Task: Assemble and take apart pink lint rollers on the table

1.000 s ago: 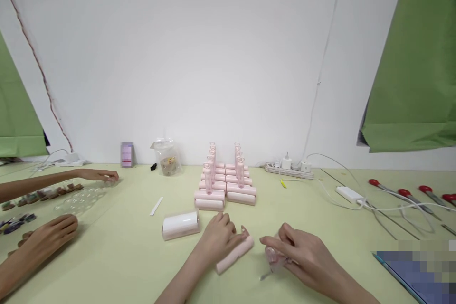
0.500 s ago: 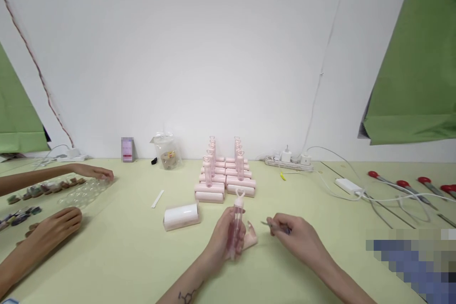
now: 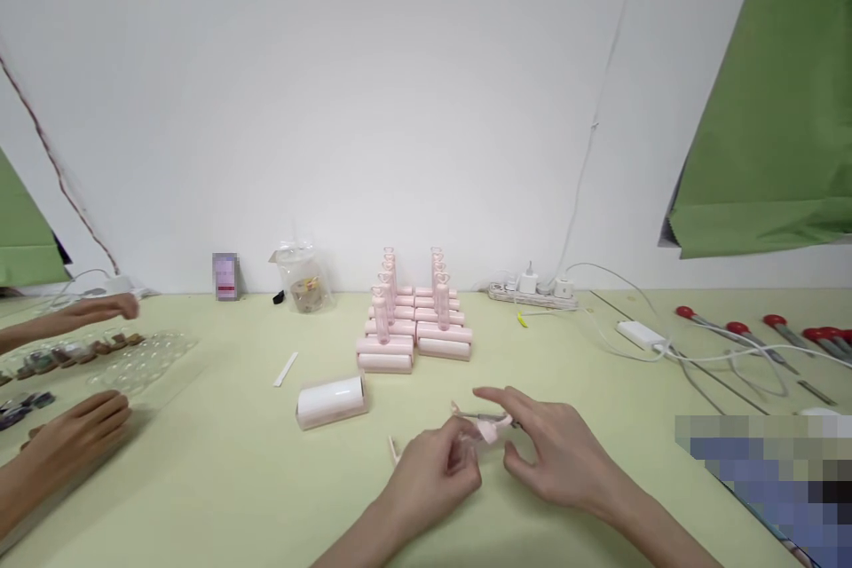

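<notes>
My left hand (image 3: 436, 466) is closed around the clear pink handle (image 3: 490, 432) of a lint roller, which now lies almost sideways with its pale end towards the right. My right hand (image 3: 556, 448) is close to that end, index finger stretched and thumb apart. A thin grey metal tool (image 3: 485, 416) runs out from under its fingers, across the handle; its exact kind is unclear. Beyond my left wrist, a small pink piece (image 3: 393, 448) shows partly. A white lint roll (image 3: 331, 399) in a clear cover lies to the left.
Several pink lint rollers (image 3: 386, 346) with upright handles stand in two rows ahead. A white strip (image 3: 286, 369), a bag with tape (image 3: 304, 284) and a power strip (image 3: 532, 293) lie around. At left, another person's hands (image 3: 86, 435) rest by a clear bubbled tray (image 3: 150, 364).
My left hand has tipped the handle from upright to sideways. My right hand has come left to the handle's end with the tool. The other person's far hand has drawn back left.
</notes>
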Demonstrator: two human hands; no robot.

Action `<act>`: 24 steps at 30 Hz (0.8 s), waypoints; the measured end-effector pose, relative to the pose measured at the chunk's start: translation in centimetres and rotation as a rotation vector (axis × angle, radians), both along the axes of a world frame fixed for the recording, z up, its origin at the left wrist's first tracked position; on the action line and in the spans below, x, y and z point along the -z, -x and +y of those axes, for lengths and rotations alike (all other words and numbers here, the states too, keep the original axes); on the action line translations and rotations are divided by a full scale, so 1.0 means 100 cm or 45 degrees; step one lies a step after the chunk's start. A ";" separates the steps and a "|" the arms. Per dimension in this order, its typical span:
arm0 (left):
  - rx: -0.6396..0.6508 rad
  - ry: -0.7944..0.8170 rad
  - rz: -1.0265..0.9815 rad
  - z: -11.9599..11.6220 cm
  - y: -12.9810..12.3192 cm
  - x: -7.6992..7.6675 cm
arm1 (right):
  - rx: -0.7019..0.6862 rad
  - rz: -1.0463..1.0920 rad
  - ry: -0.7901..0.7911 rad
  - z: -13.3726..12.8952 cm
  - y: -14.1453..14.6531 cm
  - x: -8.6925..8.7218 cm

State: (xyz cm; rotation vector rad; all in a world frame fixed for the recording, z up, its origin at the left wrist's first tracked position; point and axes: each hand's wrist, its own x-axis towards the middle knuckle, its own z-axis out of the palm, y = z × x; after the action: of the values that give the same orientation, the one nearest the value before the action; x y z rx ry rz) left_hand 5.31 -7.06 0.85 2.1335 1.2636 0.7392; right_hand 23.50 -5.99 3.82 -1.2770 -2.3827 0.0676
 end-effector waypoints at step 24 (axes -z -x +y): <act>0.183 -0.331 0.369 0.007 0.031 -0.024 | 0.321 -0.185 0.592 0.024 -0.043 0.011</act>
State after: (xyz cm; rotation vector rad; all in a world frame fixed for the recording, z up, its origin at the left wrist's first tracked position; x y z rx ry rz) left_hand 2.21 -6.33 3.27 2.5881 1.1906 0.5733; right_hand 27.80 -3.55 2.69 -1.8403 -2.3858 0.4911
